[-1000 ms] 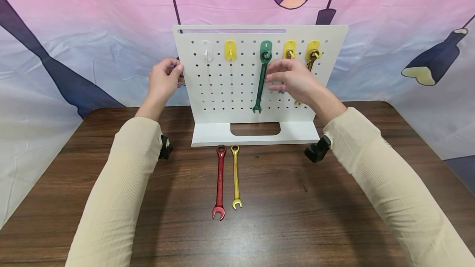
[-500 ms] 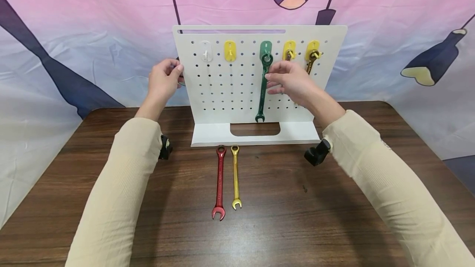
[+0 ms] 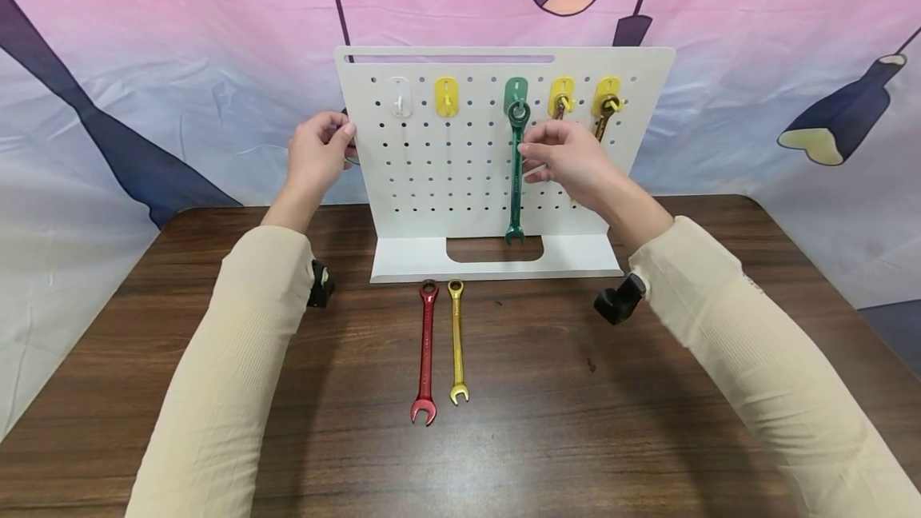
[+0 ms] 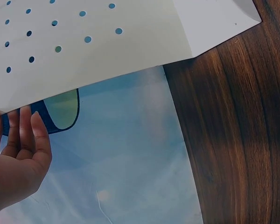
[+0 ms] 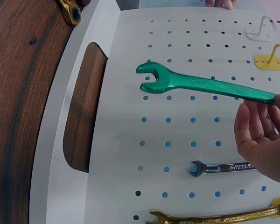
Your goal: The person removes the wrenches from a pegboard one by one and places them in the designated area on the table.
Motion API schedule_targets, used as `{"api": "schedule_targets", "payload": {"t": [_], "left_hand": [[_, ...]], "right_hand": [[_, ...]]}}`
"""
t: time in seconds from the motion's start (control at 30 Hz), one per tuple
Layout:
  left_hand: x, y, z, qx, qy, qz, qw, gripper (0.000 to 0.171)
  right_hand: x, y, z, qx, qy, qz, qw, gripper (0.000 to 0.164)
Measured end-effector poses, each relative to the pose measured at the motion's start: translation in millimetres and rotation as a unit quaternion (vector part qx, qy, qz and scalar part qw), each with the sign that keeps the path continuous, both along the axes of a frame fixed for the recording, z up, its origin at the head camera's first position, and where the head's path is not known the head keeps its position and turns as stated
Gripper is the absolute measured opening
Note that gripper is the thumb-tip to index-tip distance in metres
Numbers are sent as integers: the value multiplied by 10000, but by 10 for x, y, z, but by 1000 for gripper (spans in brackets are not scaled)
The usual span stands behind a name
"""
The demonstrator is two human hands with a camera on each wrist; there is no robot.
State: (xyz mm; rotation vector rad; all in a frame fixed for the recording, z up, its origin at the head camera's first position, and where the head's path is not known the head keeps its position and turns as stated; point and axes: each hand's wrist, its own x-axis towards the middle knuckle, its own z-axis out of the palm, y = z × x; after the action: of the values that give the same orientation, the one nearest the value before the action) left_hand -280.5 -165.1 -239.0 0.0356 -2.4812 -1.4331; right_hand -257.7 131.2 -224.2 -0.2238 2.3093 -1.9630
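A green combination wrench (image 3: pixel 516 174) hangs nearly upright in front of the white pegboard (image 3: pixel 432 174). Its ring end is right at the green hook (image 3: pixel 515 89), overlapping it in the head view. My right hand (image 3: pixel 568 158) pinches the shank below the ring, with the thumb on the near side. In the right wrist view the green wrench's open end (image 5: pixel 156 78) points away from the fingers and stands in front of the holes. At the board's left edge, my left hand (image 3: pixel 320 150) grips it, thumb in front and the other fingers behind.
A red wrench (image 3: pixel 426 354) and a yellow one (image 3: pixel 457 342) lie on the wooden table (image 3: pixel 540 390). A chrome wrench (image 5: pixel 219 168) and a gold wrench (image 5: pixel 214 219) hang right of the green one. White (image 3: pixel 400 97) and yellow (image 3: pixel 447 97) hooks hold nothing.
The right thumb and fingers have come together on the green wrench. Its open end has swung down and to the right, and the ring sits slightly lower. The left hand has stayed put.
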Motion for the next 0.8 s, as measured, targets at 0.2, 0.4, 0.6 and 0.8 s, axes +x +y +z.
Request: {"api": "schedule_targets", "payload": {"t": [0.2, 0.4, 0.6, 0.8], "left_hand": [[-3, -7, -1, 8, -10, 10, 10000, 28], [-3, -6, 0, 27, -9, -13, 10000, 28], [4, 3, -1, 33, 9, -36, 10000, 28], [3, 3, -3, 39, 16, -25, 10000, 28]], "right_hand": [[27, 0, 10, -39, 62, -9, 10000, 4], [53, 14, 17, -80, 74, -40, 9999, 3], [81, 9, 29, -88, 159, -103, 9998, 3], [97, -7, 41, -158, 329, -136, 9992, 5]]}}
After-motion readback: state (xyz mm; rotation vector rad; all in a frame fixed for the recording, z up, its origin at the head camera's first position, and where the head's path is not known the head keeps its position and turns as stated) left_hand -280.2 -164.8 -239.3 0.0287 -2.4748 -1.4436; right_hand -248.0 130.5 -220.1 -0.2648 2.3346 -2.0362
